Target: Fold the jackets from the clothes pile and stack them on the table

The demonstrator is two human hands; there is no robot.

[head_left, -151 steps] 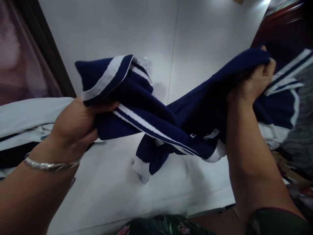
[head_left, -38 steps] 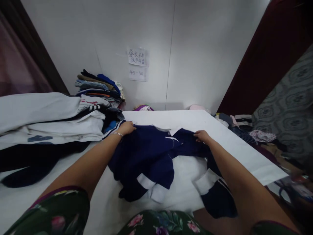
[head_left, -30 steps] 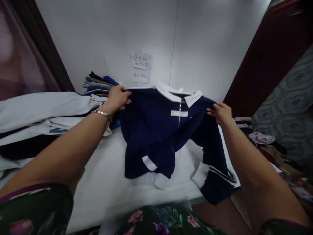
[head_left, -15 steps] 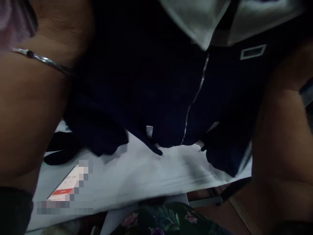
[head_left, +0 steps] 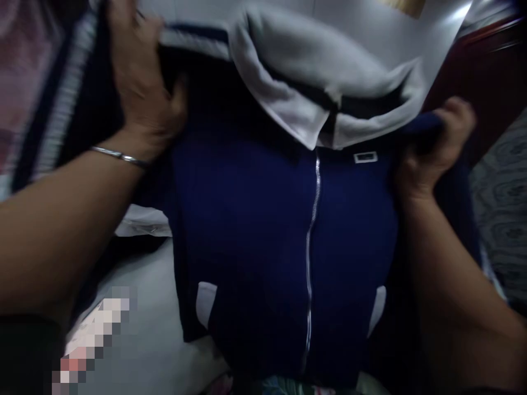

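A navy zip-up jacket (head_left: 255, 219) hangs spread in front of me, its front facing me. It has a white collar (head_left: 284, 104), white pocket edges and a pale stripe along the sleeve. My left hand (head_left: 142, 93), a silver bangle at its wrist, is at the shoulder on the left; its thumb lies on the dark cloth and its fingertips are blurred. On the other shoulder, my right hand (head_left: 440, 145) is closed round the fabric. The zip (head_left: 315, 214) runs down the middle, done up to just below the collar.
A white-covered surface (head_left: 152, 312) lies below, with a partly blurred-out phone (head_left: 93, 332) at lower left. Dark reddish furniture (head_left: 473, 82) stands at the back right, beside patterned grey cloth (head_left: 502, 203). Pink fabric (head_left: 24, 82) hangs at the far left.
Both hands have come into view with the jacket between them. The jacket now hangs farther from me, and its whole collar, both shoulders and both pockets show.
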